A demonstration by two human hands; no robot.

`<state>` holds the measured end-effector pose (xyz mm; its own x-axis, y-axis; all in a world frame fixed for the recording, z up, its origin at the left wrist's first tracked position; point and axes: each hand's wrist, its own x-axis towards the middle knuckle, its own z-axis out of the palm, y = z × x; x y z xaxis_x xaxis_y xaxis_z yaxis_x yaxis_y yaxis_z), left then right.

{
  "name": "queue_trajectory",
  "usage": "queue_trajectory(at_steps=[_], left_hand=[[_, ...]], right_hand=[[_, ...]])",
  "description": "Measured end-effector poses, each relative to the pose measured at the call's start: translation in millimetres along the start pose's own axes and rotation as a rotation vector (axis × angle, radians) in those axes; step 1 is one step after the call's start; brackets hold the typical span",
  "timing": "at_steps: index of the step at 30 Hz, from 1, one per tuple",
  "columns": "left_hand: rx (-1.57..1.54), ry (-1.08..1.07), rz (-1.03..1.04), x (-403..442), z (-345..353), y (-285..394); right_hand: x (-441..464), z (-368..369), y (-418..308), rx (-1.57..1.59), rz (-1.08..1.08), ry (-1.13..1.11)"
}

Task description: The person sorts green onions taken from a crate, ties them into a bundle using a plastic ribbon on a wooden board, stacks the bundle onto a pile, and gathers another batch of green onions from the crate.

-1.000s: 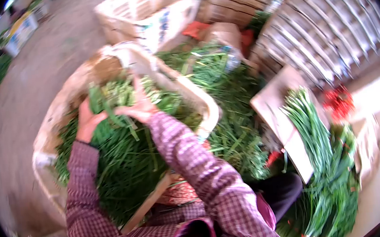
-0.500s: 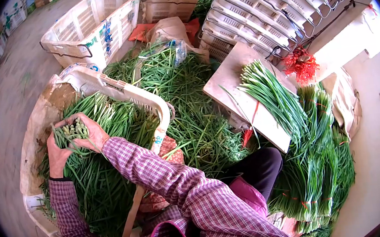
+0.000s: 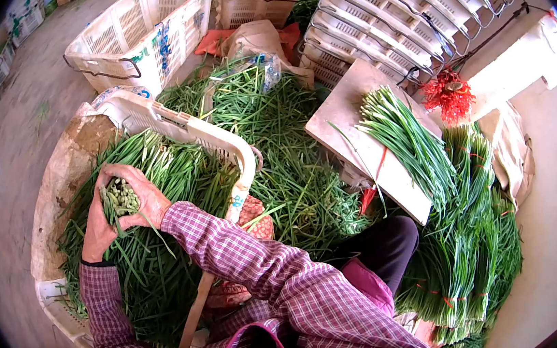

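Observation:
Both my hands are cupped round a bunch of green chives (image 3: 122, 197), its pale, blunt ends bundled together and facing up. My left hand (image 3: 97, 230) closes on the bunch from the left and below. My right hand (image 3: 147, 201) wraps it from the right, its fingers curling over the top. One loose blade hangs down beneath the right hand. The hands are over a white plastic crate (image 3: 209, 137) that is heaped with long loose chives (image 3: 146, 278). A brown sheet (image 3: 55, 206) lines the crate's left side.
More loose green leaves (image 3: 290, 152) lie in a heap right of the crate. A board (image 3: 340, 112) holds a sheaf of chives (image 3: 408, 138). Tied bundles (image 3: 454, 264) are stacked by the wall, below red ties (image 3: 448, 96). Other crates (image 3: 146, 38) stand behind.
Both hands have shifted slightly right with the bunch. The right fingers now wrap further over its top, and its ends look more tightly gathered and turned up.

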<state>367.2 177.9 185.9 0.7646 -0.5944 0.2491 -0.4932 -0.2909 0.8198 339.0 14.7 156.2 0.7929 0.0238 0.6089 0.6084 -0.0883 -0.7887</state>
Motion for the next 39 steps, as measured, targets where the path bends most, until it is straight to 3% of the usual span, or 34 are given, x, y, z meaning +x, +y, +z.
queue_trajectory(at_steps=[2, 7, 15, 19, 29, 31, 33, 36, 37, 39], left_hand=[[-0.063, -0.011, -0.056, -4, 1, 6], [-0.257, 0.013, -0.221, -10, -5, -8], [-0.197, 0.019, -0.103, -7, 5, -8], [-0.235, 0.035, -0.223, -14, -1, -26], [-0.190, 0.052, -0.129, -9, -6, -42], [-0.145, 0.043, -0.131, -7, -11, -44], [-0.301, 0.081, -0.103, -7, -3, 11], [-0.308, 0.212, -0.155, -12, -11, 6], [-0.319, 0.240, -0.164, -16, -15, 4], [-0.319, 0.281, -0.186, -18, -14, -3]], right_hand=[[0, 0, -1, 0.161, 0.055, -0.073], [-4, 3, 7, 0.257, 0.065, 0.000], [-6, 1, 6, 0.034, -0.066, 0.021], [-5, 9, 21, 0.140, -0.069, 0.030], [-12, 10, 28, 0.090, -0.034, 0.137], [-12, 6, 20, 0.107, 0.045, 0.132], [-11, 1, 12, 0.160, 0.155, 0.119], [-10, -5, -5, 0.327, 0.366, 0.089], [-10, -1, 2, 0.246, 0.297, 0.116], [-10, 2, 7, 0.328, 0.385, 0.096]])
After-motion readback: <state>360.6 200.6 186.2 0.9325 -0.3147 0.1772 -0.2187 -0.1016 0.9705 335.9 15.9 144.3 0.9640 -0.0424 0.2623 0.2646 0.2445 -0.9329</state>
